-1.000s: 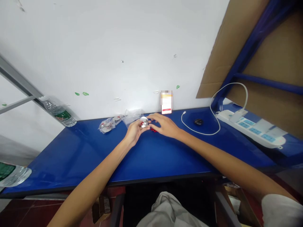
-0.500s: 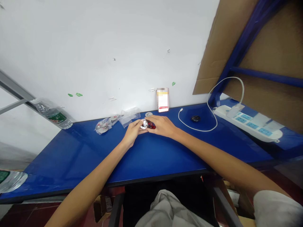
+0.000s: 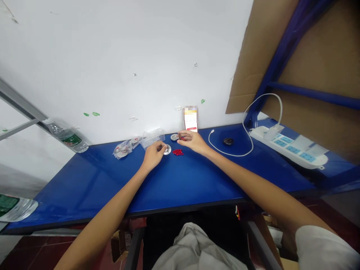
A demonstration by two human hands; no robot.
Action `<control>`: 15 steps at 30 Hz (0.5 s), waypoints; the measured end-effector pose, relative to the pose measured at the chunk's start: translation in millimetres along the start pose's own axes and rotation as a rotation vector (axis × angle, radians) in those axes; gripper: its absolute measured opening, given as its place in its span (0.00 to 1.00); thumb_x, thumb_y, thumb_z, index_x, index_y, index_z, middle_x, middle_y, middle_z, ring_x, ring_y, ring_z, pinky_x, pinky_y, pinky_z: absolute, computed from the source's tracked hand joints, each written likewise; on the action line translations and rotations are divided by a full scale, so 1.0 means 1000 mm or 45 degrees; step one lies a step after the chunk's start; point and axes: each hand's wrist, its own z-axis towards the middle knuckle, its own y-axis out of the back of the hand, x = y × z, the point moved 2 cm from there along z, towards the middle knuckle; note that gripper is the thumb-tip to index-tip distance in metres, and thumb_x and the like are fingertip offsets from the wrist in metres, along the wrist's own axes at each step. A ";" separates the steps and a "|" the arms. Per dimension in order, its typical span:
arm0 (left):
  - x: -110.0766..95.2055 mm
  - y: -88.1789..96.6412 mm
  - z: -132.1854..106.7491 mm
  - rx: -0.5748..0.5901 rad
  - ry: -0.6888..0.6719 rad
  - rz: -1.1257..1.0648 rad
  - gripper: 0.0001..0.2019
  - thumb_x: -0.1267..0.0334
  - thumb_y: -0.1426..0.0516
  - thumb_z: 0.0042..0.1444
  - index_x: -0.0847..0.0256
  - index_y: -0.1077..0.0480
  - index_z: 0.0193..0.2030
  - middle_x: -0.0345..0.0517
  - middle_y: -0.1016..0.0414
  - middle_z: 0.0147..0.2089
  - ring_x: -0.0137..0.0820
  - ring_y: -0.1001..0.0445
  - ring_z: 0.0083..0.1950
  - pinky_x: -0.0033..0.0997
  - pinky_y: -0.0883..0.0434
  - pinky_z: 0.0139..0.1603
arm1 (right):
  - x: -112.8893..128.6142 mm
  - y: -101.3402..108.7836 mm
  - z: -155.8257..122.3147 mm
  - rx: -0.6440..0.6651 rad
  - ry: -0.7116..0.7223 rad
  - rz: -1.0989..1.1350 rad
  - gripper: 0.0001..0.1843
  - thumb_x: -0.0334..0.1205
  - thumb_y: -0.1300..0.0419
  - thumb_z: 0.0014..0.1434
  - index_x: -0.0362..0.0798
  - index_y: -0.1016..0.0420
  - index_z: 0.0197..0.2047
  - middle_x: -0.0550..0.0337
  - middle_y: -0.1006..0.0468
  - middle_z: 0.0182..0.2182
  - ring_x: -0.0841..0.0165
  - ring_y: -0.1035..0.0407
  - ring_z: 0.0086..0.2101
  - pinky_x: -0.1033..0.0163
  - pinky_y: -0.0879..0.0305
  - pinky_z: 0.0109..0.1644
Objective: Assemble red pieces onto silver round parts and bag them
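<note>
My left hand [image 3: 153,153] rests on the blue table [image 3: 180,180] with its fingers curled round a small round silver tin [image 3: 166,149]. A small heap of red pieces [image 3: 177,152] lies just right of the tin. My right hand [image 3: 192,140] is farther back, its fingertips pinched on a tiny red piece beside a second silver disc, the lid [image 3: 174,137].
Clear plastic bags [image 3: 153,137] and a crumpled wrapper [image 3: 123,148] lie behind my left hand. A small red-and-white card [image 3: 190,120] leans on the wall. A white cable [image 3: 225,150], a black puck [image 3: 228,141] and a power strip [image 3: 289,147] are at right. Bottles [image 3: 67,136] sit at left.
My hands have parted. The left hand set the tin down on the table; the right hand moved back toward the lid. The red pieces now lie uncovered between them.
</note>
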 end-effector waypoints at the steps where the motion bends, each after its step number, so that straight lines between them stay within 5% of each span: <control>1: 0.002 0.002 0.001 0.000 -0.020 0.128 0.07 0.60 0.36 0.62 0.57 0.21 0.33 0.46 0.20 0.34 0.38 0.24 0.35 0.34 0.27 0.42 | 0.000 -0.003 -0.002 0.028 0.009 0.001 0.26 0.40 0.24 0.56 0.49 0.18 0.57 0.48 0.14 0.54 0.60 0.17 0.52 0.48 0.23 0.64; 4: 0.006 0.008 0.001 0.013 -0.054 0.293 0.03 0.64 0.35 0.58 0.55 0.20 0.33 0.47 0.21 0.32 0.42 0.26 0.36 0.38 0.29 0.45 | 0.004 -0.011 -0.009 0.116 0.078 -0.011 0.29 0.38 0.24 0.56 0.50 0.20 0.60 0.49 0.15 0.56 0.61 0.18 0.53 0.50 0.21 0.62; 9: -0.014 0.015 -0.006 -0.215 -0.291 0.297 0.08 0.61 0.33 0.60 0.55 0.17 0.45 0.57 0.18 0.48 0.53 0.26 0.57 0.47 0.29 0.61 | 0.016 -0.019 -0.018 0.195 0.222 -0.039 0.30 0.36 0.27 0.58 0.53 0.23 0.63 0.53 0.16 0.59 0.61 0.20 0.58 0.49 0.25 0.67; 15: -0.028 0.000 -0.010 0.087 -0.056 -0.359 0.14 0.51 0.34 0.65 0.57 0.17 0.50 0.49 0.16 0.42 0.37 0.22 0.35 0.36 0.24 0.39 | 0.030 -0.027 -0.027 0.285 0.315 -0.033 0.31 0.37 0.28 0.61 0.56 0.24 0.67 0.55 0.18 0.62 0.59 0.21 0.61 0.47 0.27 0.71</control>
